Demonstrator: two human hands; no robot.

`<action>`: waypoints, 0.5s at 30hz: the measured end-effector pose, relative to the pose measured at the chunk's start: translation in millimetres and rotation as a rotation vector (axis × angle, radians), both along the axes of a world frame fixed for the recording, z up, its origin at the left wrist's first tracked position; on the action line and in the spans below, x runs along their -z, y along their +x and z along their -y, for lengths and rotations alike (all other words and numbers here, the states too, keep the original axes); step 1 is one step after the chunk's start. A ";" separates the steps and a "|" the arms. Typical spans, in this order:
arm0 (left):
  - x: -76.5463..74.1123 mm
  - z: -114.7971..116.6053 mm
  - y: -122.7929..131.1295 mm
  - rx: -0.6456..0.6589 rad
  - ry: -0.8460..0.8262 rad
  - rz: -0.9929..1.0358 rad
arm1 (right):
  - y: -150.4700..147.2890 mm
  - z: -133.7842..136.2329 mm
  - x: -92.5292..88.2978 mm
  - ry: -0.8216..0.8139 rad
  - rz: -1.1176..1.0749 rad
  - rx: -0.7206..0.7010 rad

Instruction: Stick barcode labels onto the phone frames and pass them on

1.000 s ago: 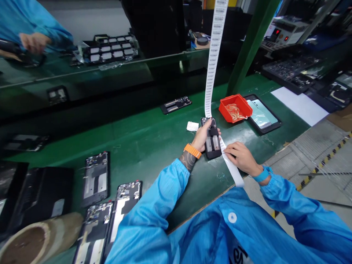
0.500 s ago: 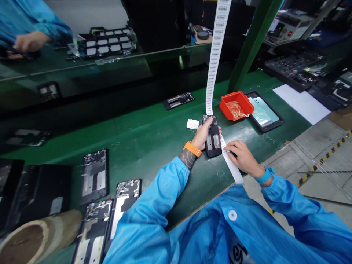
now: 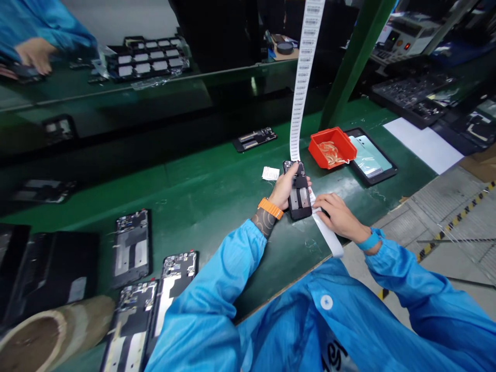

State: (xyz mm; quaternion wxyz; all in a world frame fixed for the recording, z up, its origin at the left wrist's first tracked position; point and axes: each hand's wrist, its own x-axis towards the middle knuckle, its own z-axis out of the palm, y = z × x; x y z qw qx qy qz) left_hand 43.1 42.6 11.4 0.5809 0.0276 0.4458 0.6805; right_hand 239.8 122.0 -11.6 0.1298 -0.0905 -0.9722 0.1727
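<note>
My left hand [image 3: 282, 190] is closed around an opened phone [image 3: 300, 200], thumb across its upper part, with the circuit board and bare battery bay facing up. A long strip of barcode labels [image 3: 304, 67] comes down from above, passes behind the phone and emerges below it as a white tail hanging toward the table's front edge. My right hand [image 3: 339, 216] pinches this strip just right of the phone's lower end. The exact fingertip contact is partly hidden. A small folded piece of labels [image 3: 270, 173] lies left of the phone.
A red bin [image 3: 332, 147] of pale curled strips stands beyond my hands, beside a dark tray [image 3: 382, 173] with a light-green panel. Several opened phones [image 3: 132, 248] lie at left near a cardboard tube [image 3: 83, 323]. A green post [image 3: 351, 67] rises behind. A co-worker's hand [image 3: 36, 54] shows at upper left.
My right fingers have shifted slightly on the label strip beside the phone. My left hand keeps its hold. The co-worker's hand has moved left and spread.
</note>
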 end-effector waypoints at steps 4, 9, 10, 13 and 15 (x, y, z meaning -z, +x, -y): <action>1.4 -0.6 -0.4 0.017 -0.010 0.012 | -0.9 -0.8 2.1 0.055 -0.002 -0.013; 1.3 -1.0 0.3 0.019 0.002 -0.004 | 0.6 -0.7 3.2 0.072 -0.034 -0.026; 0.8 -0.9 0.6 0.017 0.000 -0.009 | 1.3 -0.4 3.3 0.068 -0.043 -0.031; -0.9 -0.6 1.3 0.004 -0.012 -0.021 | 4.2 1.0 2.6 0.036 -0.053 -0.049; -1.8 -0.5 1.6 -0.001 -0.015 -0.027 | 6.7 1.8 1.1 0.010 -0.059 -0.052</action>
